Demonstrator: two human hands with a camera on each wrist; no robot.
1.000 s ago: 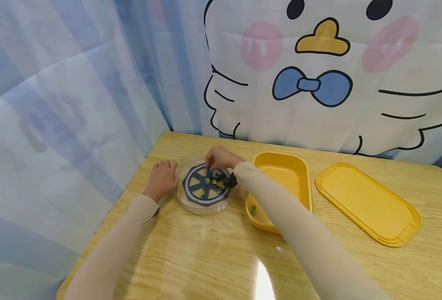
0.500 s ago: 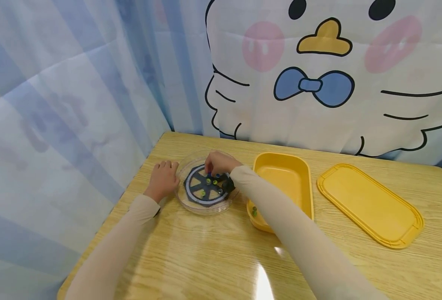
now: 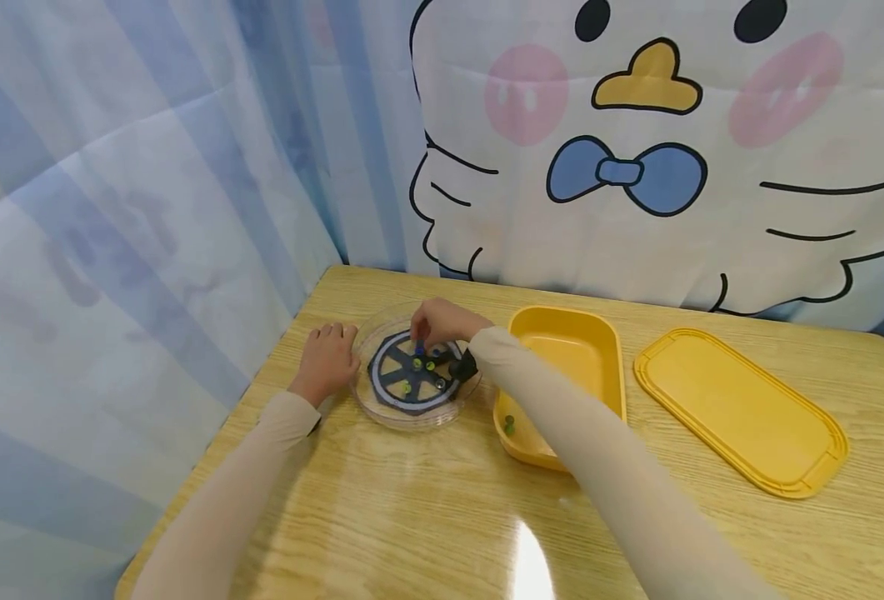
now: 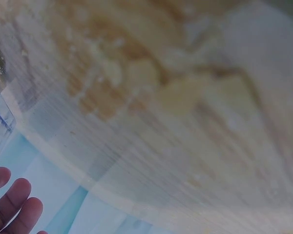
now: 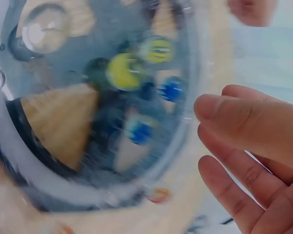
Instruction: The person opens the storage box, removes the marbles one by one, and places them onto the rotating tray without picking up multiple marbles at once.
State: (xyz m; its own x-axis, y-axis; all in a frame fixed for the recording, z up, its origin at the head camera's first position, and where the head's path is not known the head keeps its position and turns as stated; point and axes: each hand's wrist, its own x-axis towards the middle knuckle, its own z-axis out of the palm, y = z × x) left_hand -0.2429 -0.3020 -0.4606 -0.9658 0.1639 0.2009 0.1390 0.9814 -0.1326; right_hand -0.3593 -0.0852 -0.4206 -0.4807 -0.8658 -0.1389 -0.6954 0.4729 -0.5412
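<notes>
A clear round dish (image 3: 412,427) bears a dark spoked wheel pattern (image 3: 391,377) with a pale ring. Yellow marbles (image 5: 124,71), blue marbles (image 5: 139,131) and a large clear ball (image 5: 46,28) lie inside. My right hand (image 3: 442,323) is over the dish's far side, fingers pointing down. In the right wrist view its thumb (image 5: 249,114) and loosely bent fingers show nothing between them. My left hand (image 3: 325,358) rests at the dish's left rim. The left wrist view shows its relaxed fingertips (image 4: 19,204) near a clear wall.
A yellow tub (image 3: 614,375) stands right of the dish, partly behind my right sleeve, with greenish marbles (image 3: 509,425) in its near left corner. Farther right lies a flat yellow lid (image 3: 741,412). A printed curtain (image 3: 621,242) hangs behind the wooden table (image 3: 412,517).
My right hand dipped lower over the dish, then rose slightly. The blue piece at its fingertips one second ago now shows low, just under them. The left hand stays put.
</notes>
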